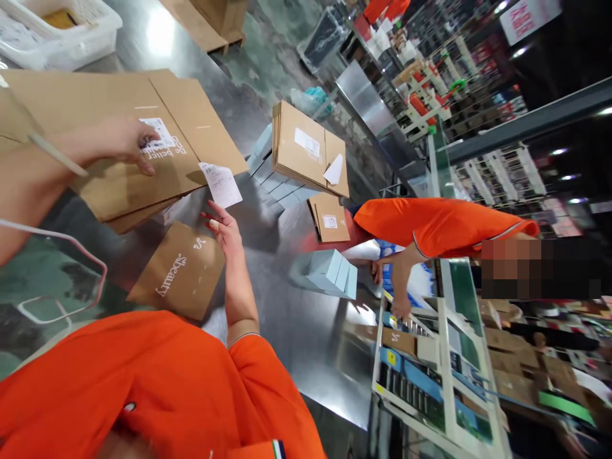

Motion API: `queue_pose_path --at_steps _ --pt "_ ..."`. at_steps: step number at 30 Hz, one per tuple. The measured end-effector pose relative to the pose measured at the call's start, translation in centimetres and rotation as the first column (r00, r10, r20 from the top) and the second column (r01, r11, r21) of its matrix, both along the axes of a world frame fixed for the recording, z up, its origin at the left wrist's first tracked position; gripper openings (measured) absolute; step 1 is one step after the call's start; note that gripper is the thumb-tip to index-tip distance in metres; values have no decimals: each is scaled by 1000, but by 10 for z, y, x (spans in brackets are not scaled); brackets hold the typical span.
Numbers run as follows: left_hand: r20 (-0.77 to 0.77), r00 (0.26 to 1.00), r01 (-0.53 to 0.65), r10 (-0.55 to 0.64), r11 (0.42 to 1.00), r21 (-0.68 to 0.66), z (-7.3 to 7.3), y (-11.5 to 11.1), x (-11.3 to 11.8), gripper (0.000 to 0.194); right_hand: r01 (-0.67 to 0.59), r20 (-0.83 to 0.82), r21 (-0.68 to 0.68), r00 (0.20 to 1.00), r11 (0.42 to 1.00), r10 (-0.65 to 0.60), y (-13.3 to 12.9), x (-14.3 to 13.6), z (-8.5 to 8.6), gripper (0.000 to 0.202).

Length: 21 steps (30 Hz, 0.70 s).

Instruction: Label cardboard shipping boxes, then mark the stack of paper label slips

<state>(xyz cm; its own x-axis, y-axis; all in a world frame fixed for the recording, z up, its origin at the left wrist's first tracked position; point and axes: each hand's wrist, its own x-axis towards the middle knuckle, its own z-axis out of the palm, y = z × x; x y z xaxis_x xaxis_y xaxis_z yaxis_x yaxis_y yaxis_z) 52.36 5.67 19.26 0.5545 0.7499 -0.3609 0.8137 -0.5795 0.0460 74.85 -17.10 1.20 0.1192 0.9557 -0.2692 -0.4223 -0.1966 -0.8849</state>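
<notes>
My left hand [128, 145] rests over a stack of flat cardboard cartons [109, 105], thumb and fingers apart, fingertips by a white printed label [160, 132]. A white paper slip [221, 185] hangs over the edge of that stack. Just below the slip is my right hand [225, 231], its fingers spread and a pale band around one of them. Whether a fingertip touches the slip I cannot tell. Beside my right forearm lies a brown carton [179, 271] with white "beauty" lettering.
On the metal table [296, 344] are another stack of flat cartons [301, 143], smaller flat cartons [329, 220] and light blue boxes [332, 273]. A co-worker in an orange shirt [430, 223] reaches near a roller conveyor [411, 382]. A white basket [90, 44] stands at upper left.
</notes>
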Motion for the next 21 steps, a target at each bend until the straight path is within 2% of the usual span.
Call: queue_pose_path --at_steps 8,16,18,21 --pt "-13 1000 3 -3 1000 6 9 -6 3 81 21 67 -29 998 999 -19 -3 -5 8 79" --pt "-56 995 82 -81 996 23 11 -7 5 74 61 129 -40 990 997 -55 1 -11 24 75" --pt "-56 994 99 -98 995 30 9 -4 3 77 71 124 -27 990 997 -67 1 -10 23 77" --pt "3 998 65 -65 998 14 1 5 3 90 60 103 0 993 998 -59 1 -4 16 78"
